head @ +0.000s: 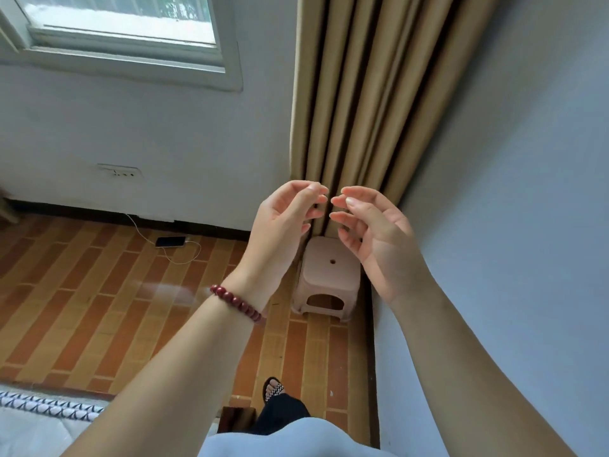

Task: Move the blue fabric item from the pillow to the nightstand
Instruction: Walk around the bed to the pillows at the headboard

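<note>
Both hands are raised in front of me, above the floor and before the tan curtain. My left hand (283, 222), with a dark red bead bracelet on its wrist, holds nothing and its fingers curl loosely apart. My right hand (375, 235) is also empty, fingers spread, its fingertips almost touching those of the left. No blue fabric item, pillow or nightstand shows in the head view.
A small pink plastic stool (326, 278) stands in the corner below the curtain (369, 94). A phone (170, 241) on a white cable lies on the brick-pattern floor. A bed edge (39, 410) with patterned trim is at bottom left. A grey wall runs along the right.
</note>
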Available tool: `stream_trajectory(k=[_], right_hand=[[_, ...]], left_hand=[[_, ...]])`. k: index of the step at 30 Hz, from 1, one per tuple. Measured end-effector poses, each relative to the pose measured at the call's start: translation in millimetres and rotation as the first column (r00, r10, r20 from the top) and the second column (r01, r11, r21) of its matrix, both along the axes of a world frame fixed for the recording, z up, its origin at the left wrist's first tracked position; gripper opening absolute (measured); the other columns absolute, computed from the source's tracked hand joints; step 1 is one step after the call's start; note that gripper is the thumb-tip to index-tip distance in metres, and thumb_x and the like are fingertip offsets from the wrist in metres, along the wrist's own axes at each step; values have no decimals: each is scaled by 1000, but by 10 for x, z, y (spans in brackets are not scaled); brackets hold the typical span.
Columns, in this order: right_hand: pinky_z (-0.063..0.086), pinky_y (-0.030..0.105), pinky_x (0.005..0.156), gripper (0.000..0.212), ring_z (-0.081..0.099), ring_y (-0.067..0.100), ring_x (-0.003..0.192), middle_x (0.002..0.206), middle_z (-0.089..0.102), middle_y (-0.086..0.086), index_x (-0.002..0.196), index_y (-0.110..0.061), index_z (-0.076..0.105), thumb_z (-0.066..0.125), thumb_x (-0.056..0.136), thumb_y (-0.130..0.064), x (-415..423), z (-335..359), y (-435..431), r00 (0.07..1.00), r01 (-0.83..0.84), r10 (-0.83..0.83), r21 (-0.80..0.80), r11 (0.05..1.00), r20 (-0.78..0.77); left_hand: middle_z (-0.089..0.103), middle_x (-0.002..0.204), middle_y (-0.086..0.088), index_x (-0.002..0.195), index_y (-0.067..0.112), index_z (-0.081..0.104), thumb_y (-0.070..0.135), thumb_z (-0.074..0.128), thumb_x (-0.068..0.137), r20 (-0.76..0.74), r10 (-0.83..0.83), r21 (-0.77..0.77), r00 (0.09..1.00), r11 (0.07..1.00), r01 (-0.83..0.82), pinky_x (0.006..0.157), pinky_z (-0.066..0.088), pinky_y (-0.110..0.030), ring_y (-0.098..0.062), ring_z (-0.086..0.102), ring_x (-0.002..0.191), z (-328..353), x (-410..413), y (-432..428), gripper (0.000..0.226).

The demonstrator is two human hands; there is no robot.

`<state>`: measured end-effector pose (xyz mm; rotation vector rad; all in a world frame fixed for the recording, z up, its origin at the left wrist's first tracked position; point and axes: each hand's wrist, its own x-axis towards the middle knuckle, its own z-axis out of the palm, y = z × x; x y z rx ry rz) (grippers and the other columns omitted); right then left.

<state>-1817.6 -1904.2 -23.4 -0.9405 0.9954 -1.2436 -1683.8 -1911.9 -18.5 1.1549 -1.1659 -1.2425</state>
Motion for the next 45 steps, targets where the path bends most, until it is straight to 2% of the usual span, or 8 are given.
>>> stream_trajectory(k=[7,14,19,25,29,33,37,45], right_hand=[[45,25,78,11,65,8,85,91,72,-8,83,-33,71,62,79,-28,529,45,-985,994,-109,109,7,994,28],[44,24,78,11,66,5,84,90,72,-11,79,-36,71,64,79,-27,1253,4,-1827,960,-281,281,26,960,-7],[46,26,80,9,67,7,86,90,72,-10,79,-36,71,66,77,-28,1794,-44,-2559,928,-373,373,19,928,-13],[46,27,79,16,67,11,87,91,73,-8,81,-34,70,63,87,-20,2480,-3,-3510,878,-478,478,0,878,-27],[45,28,79,17,67,10,85,89,73,-9,81,-33,71,63,87,-20,2886,-15,-3978,844,-535,535,15,845,-22],[45,29,81,12,66,10,85,91,72,-7,82,-32,70,64,86,-22,3358,-72,-4263,785,-617,619,47,785,-28],[45,25,76,7,64,10,85,92,70,-6,82,-31,70,67,78,-25,3848,-118,-4417,715,-697,699,71,714,-14],[44,26,78,8,64,9,83,93,68,-7,82,-30,70,67,75,-27,5183,-194,-4651,612,-787,791,82,611,-15]], left_hand=[[70,81,14,72,36,67,36,52,91,13,113,-2,994,994,-113,79,44,-26,-4,66,83,47,590,-796,24],[68,84,13,77,31,66,35,53,91,-4,298,42,955,954,-298,85,45,-30,-7,64,85,-9,1327,-1362,20],[69,85,12,82,28,66,38,52,90,6,400,38,917,916,-400,85,46,-28,-5,65,85,-50,1838,-1936,19],[68,86,13,82,31,66,41,52,88,-4,487,35,874,873,-486,84,46,-28,-7,65,88,-24,2446,-2733,18],[69,87,12,80,34,66,45,51,82,-8,559,45,829,829,-558,82,46,-28,-7,65,89,-56,2792,-3087,18],[68,88,13,78,37,66,46,50,82,3,626,83,780,777,-624,80,44,-27,-6,65,88,-118,3147,-3260,19],[69,86,15,76,38,67,46,51,81,-9,700,91,715,712,-696,80,44,-27,-4,65,86,-147,3563,-3345,18],[69,82,18,73,39,67,46,51,79,2,790,99,613,610,-786,80,44,-27,-2,64,83,-253,4749,-3478,19]])
